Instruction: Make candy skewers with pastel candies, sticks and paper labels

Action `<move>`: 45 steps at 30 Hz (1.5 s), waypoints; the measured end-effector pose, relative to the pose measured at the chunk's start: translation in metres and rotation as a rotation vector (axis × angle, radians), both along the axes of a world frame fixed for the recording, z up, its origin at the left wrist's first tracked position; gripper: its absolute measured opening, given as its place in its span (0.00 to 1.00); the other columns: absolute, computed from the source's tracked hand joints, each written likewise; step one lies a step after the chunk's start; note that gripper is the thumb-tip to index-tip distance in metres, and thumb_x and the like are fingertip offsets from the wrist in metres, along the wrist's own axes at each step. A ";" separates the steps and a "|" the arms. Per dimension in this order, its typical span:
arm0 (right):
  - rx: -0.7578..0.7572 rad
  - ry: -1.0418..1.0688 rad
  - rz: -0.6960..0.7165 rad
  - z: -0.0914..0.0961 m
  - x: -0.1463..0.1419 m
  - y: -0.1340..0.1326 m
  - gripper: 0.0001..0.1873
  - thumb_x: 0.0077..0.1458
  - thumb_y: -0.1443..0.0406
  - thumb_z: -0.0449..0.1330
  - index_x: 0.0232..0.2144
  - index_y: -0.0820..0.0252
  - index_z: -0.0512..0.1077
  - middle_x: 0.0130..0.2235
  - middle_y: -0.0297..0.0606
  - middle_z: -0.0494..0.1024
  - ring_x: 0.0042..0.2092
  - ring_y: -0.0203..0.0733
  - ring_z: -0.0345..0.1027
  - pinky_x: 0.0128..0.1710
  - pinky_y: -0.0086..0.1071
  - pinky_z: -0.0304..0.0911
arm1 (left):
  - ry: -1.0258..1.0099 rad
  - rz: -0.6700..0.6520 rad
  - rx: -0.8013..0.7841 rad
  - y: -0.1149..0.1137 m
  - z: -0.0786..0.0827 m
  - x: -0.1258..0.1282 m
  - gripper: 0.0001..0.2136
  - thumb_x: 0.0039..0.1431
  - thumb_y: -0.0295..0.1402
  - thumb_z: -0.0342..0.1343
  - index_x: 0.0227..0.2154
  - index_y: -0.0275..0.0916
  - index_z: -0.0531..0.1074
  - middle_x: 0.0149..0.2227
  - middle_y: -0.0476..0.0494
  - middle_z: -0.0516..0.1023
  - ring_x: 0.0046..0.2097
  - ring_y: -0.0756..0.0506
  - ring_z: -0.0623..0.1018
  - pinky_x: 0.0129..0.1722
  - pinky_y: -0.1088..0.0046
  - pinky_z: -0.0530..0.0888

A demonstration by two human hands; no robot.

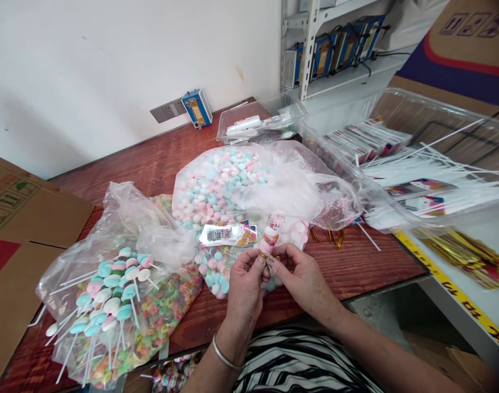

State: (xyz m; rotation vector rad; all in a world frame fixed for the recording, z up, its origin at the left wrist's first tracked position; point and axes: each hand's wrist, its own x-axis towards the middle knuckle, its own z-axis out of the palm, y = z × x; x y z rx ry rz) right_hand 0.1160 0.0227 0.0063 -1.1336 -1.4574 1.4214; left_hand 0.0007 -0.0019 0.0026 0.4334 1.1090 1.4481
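Reddish table: candy bags, gold strips, probably ties.

Scuffed white wall toward eleven o'clock, grey socket panel at ten, metal shelving at one, reddish wooden table from eight to four.

Prob. a small workshop, w/ bulk candy bags, sticks & wrappers, cardbd boxes.

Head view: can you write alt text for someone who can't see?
A person's left hand and right hand pinch the bottom of a printed candy packet over a bag of pastel candies. At left, round candies on sticks lie on a bag of colorful rings; at right, a clear tub holds white sticks.
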 end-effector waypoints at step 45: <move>0.486 -0.743 -0.164 -0.028 0.084 0.010 0.16 0.61 0.66 0.49 0.46 0.56 0.73 0.49 0.46 0.74 0.50 0.49 0.69 0.48 0.40 0.64 | 0.026 0.073 0.025 0.005 -0.008 -0.008 0.10 0.46 0.33 0.67 0.30 0.36 0.74 0.22 0.53 0.69 0.21 0.56 0.65 0.21 0.81 0.59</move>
